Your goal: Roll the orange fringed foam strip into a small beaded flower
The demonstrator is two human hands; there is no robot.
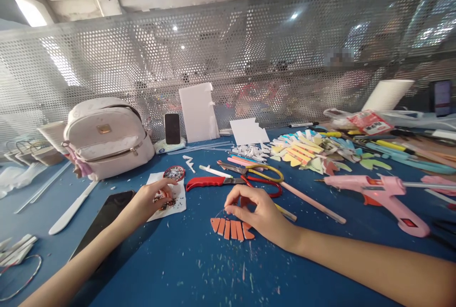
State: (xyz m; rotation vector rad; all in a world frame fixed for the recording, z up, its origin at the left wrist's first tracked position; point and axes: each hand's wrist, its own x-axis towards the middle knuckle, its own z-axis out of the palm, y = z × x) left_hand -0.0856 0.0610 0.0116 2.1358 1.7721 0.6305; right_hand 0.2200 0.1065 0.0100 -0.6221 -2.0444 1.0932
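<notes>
My left hand (pixel 153 198) is over a white paper sheet (pixel 180 206) strewn with small dark beads (pixel 169 202). Its thumb and fingers are bent together at the beads, and whatever lies between the tips is too small to make out. Just beyond, a round red-rimmed dish (pixel 174 172) holds more tiny beads. My right hand (pixel 254 209) pinches a thin wire or thread (pixel 221 212) between thumb and forefinger. Below that hand, an orange fish-shaped piece (pixel 231 229), cut into several strips, lies on the blue tabletop (pixel 171 269).
Yellow-handled scissors (pixel 265 172) and a red-handled cutter (pixel 206 182) lie beyond my hands. A pink glue gun (pixel 377 193) rests at right, near colourful cut pieces (pixel 302 150). A black phone (pixel 103 217), a white knife (pixel 73 208) and a pale backpack (pixel 107 136) are at left.
</notes>
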